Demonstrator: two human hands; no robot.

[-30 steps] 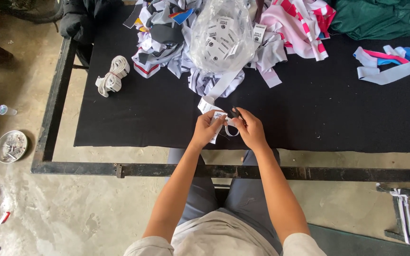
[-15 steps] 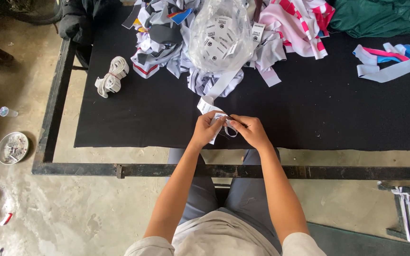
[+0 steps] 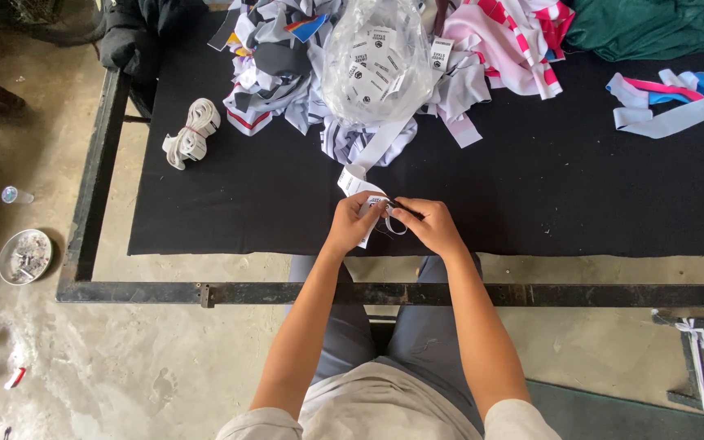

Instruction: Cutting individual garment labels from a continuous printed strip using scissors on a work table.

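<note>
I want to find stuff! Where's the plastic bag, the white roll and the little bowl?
plastic bag (image 3: 376, 61), head view, middle of its bulging front
white roll (image 3: 191, 133), head view, its banded middle
little bowl (image 3: 24, 256), head view, its inside

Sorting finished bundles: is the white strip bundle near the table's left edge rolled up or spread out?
Rolled up. The white strip bundle lies coiled in a compact bunch on the black cloth.

Bare black cloth (image 3: 531, 187) lies open to the right of both hands and to their left, up to the white strap bundle (image 3: 191, 134). Farther away, the fabric scrap pile (image 3: 287, 73) and clear bag of labels (image 3: 376, 61) block the way.
</note>
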